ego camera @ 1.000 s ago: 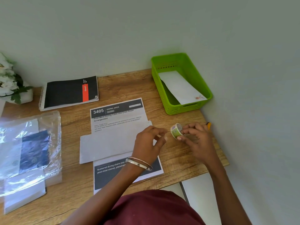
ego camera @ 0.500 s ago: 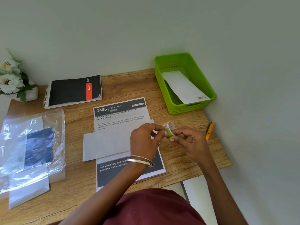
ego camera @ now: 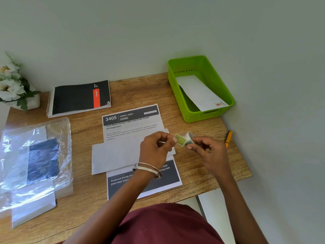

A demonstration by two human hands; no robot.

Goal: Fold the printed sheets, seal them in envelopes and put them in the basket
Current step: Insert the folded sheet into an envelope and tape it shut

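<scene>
My right hand (ego camera: 208, 152) holds a small roll of patterned tape (ego camera: 188, 137) above the desk. My left hand (ego camera: 155, 148) pinches the tape's loose green end (ego camera: 179, 138), pulled a short way off the roll. Under both hands a white envelope (ego camera: 119, 154) lies across a printed sheet (ego camera: 130, 120) headed 3405 Dining Area. At the back right stands a green basket (ego camera: 177, 88) with one white envelope (ego camera: 200, 93) leaning inside it.
An orange pen (ego camera: 228, 139) lies near the desk's right edge. A black spiral notebook (ego camera: 79, 98) is at the back, a white flower pot (ego camera: 14, 88) at the far left, and a clear plastic bag of envelopes (ego camera: 33, 161) on the left.
The hands have drawn slightly apart, so a short strip of tape now stretches from the roll to my left fingers. The view has shifted a little.
</scene>
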